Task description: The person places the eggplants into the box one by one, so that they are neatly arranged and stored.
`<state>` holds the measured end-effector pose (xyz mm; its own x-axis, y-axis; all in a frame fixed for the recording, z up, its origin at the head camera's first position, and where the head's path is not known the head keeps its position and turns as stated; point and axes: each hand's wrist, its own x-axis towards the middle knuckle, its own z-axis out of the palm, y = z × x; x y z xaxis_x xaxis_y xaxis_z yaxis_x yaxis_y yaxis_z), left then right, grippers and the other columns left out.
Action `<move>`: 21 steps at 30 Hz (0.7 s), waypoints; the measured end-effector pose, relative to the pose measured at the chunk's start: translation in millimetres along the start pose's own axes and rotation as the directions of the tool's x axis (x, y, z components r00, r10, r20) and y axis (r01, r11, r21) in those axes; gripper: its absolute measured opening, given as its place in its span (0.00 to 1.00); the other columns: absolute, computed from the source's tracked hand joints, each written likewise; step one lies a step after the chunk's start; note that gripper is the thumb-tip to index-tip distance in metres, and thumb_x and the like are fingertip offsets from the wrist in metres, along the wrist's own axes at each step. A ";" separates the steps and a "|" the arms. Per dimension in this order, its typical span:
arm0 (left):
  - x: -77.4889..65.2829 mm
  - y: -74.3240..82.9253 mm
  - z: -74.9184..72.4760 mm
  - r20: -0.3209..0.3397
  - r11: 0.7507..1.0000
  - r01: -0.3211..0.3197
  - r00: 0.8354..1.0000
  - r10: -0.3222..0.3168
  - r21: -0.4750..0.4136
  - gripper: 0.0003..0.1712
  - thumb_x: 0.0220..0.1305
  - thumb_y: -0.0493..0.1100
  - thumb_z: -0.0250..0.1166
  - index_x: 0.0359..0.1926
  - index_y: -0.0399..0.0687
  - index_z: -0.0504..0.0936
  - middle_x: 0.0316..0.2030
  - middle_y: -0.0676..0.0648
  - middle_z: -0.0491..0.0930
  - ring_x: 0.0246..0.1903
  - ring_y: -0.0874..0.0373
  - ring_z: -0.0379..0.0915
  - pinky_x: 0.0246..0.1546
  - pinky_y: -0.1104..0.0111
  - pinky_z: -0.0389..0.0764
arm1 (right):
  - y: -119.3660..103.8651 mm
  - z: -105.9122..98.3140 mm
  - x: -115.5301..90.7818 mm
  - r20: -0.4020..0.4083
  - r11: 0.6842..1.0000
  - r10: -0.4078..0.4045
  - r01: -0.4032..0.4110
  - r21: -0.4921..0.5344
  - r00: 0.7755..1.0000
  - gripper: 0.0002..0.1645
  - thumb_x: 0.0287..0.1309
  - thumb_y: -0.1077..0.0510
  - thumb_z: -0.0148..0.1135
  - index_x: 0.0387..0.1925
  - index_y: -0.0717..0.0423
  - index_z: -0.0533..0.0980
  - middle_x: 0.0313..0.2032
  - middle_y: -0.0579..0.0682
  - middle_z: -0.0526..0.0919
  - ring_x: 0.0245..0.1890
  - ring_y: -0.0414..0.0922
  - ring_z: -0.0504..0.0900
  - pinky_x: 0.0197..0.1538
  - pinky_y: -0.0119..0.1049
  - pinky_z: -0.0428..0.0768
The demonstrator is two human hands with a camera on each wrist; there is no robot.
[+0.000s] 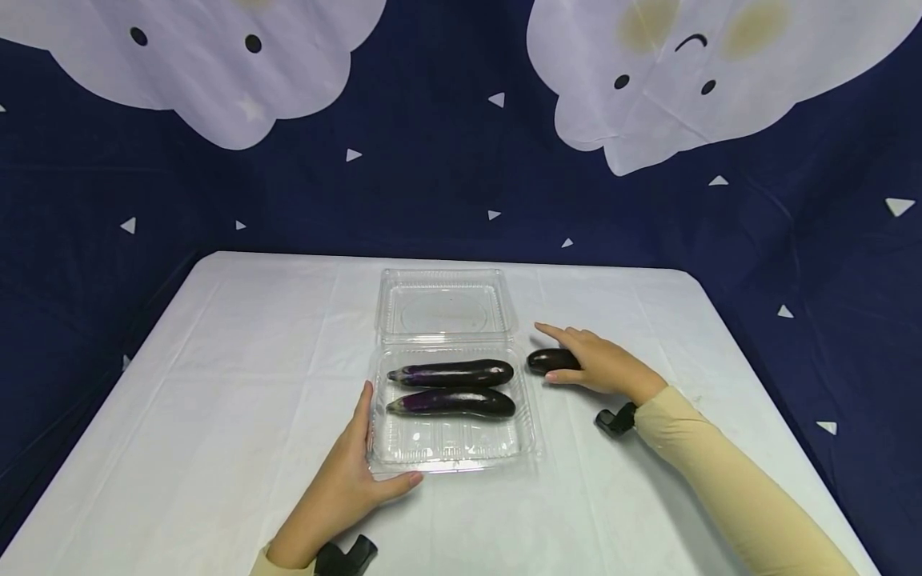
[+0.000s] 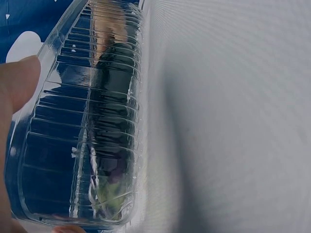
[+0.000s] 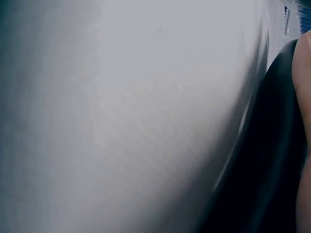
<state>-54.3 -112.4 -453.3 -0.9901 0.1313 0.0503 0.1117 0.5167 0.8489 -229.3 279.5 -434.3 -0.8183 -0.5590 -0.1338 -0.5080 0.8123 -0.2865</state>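
Note:
A clear plastic clamshell container [image 1: 450, 450] lies on the table with its lid [image 1: 442, 312] folded back. Inside its base are two dark purple eggplants, a rear eggplant [image 1: 454, 374] and a front eggplant [image 1: 457, 402], side by side with stem ends to the left. My left hand [image 1: 342, 472] steadies the front left corner, fingers straight along the left side and thumb by the front rim. To the right of the container, my right hand [image 1: 605, 364] holds a third eggplant [image 1: 547, 361], thumb on its near side, index finger stretched out beyond it. My palm hides its other end.
White cloth covers the table [image 1: 216, 376]. Behind it hangs a dark blue curtain [image 1: 425, 184] with cloud faces and small white triangles. A black wrist mount [image 1: 615, 420] sits below the right wrist, and another black mount [image 1: 348, 556] is by the left wrist.

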 end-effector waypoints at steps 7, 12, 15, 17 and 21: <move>0.2 0.2 0.1 0.001 1.000 -0.007 1.000 0.007 0.003 0.80 0.40 0.56 0.83 0.79 0.42 0.34 0.76 0.33 0.50 0.74 0.39 0.52 0.69 0.45 0.61 | 3.5 2.1 0.4 -0.003 1.000 -0.026 0.026 0.018 1.000 0.51 0.57 0.29 0.62 0.77 0.32 0.52 0.59 0.53 0.78 0.60 0.52 0.76 0.63 0.54 0.73; 0.1 0.2 0.2 0.001 1.000 -0.002 1.000 0.002 -0.001 0.80 0.40 0.57 0.83 0.79 0.43 0.34 0.76 0.33 0.49 0.74 0.39 0.51 0.69 0.44 0.60 | 4.1 3.7 -0.1 -0.007 0.999 -0.047 0.048 0.011 0.999 0.47 0.61 0.32 0.61 0.76 0.35 0.55 0.48 0.49 0.79 0.53 0.49 0.79 0.59 0.51 0.75; 0.2 0.0 0.3 0.003 1.000 0.003 1.000 -0.003 -0.002 0.80 0.40 0.57 0.83 0.79 0.44 0.34 0.76 0.33 0.49 0.74 0.39 0.51 0.69 0.44 0.60 | 3.7 3.4 -1.6 -0.018 0.999 -0.040 0.040 0.012 0.999 0.46 0.61 0.34 0.62 0.76 0.36 0.56 0.46 0.47 0.78 0.51 0.48 0.79 0.57 0.52 0.76; 0.2 -0.2 0.3 0.002 1.000 0.006 1.000 -0.006 -0.003 0.80 0.40 0.57 0.83 0.79 0.44 0.34 0.76 0.33 0.49 0.74 0.39 0.51 0.69 0.44 0.60 | 3.7 2.7 -2.8 -0.025 1.000 -0.026 0.026 0.015 0.999 0.46 0.61 0.35 0.62 0.76 0.35 0.56 0.45 0.47 0.77 0.50 0.47 0.78 0.56 0.51 0.76; 0.1 -0.4 0.3 -0.001 1.000 0.006 1.000 -0.006 -0.005 0.80 0.40 0.57 0.83 0.79 0.44 0.34 0.76 0.33 0.49 0.74 0.39 0.51 0.69 0.44 0.60 | 4.6 1.3 -4.3 -0.032 1.000 -0.001 0.001 0.014 0.999 0.46 0.61 0.35 0.62 0.76 0.32 0.55 0.45 0.46 0.76 0.50 0.46 0.77 0.56 0.49 0.76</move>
<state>-54.4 -112.4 -453.8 -0.9908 0.1272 0.0460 0.1055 0.5135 0.8516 -227.8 285.4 -436.4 -0.8260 -0.5541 -0.1034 -0.5052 0.8091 -0.3002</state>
